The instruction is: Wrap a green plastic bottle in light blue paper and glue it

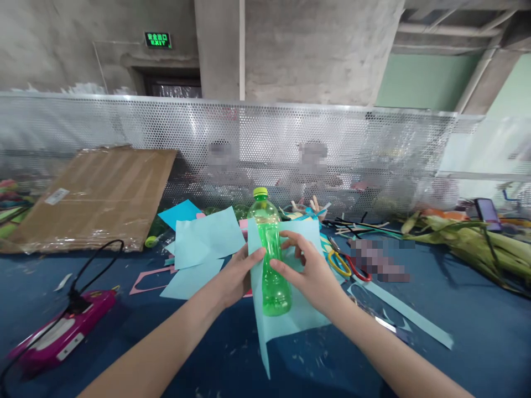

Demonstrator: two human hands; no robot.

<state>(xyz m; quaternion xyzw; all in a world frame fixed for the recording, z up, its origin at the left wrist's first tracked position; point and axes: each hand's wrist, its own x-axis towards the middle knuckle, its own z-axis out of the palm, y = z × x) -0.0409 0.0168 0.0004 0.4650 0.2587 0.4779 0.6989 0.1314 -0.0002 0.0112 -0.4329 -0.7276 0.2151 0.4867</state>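
one green bottle [276, 287]: between our hands, against a pale blue paper [307, 318], long axis near upright, cap [260, 191] at top, leaning slightly left. left hand [237, 273]: pinching the paper's left flap beside the bottle. right hand [311, 271]: curled, fingers parted, thumb overlapping the bottle's right side. hidden: left fingers, behind the flap. we cannot tell whether the right thumb presses; neither hand looks clearly nearer.

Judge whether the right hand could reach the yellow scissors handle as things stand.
Probably yes: the yellow scissors handle lies uncovered beside the right hand, though that hand is at the green bottle.
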